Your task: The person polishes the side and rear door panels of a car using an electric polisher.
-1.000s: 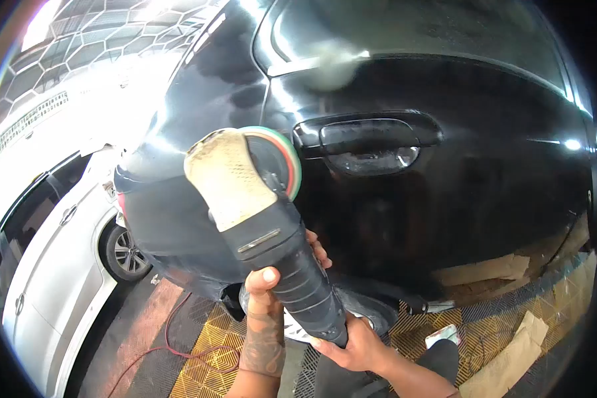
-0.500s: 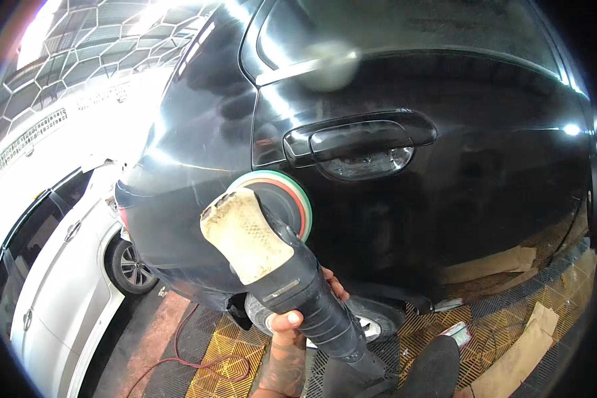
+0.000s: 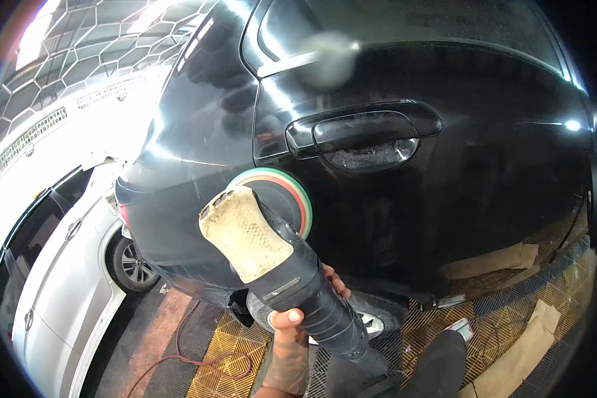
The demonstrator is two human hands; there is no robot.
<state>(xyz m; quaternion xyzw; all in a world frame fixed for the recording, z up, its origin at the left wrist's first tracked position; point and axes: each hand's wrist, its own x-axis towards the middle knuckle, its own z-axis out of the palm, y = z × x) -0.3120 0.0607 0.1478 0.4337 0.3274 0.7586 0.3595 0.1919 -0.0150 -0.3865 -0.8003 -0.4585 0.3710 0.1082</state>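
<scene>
Black car, left hand closed around polisher

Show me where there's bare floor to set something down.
The reddish floor strip between the white car and the red hose looks bare; a smaller patch of yellow matting lies between the hose's loop and the black car. It is crowded around the rear wheel, where the polisher and left hand bunch together.

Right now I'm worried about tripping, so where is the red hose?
Head view, lower left: the red hose lies looped on the floor, between the white car and your left forearm.
</scene>
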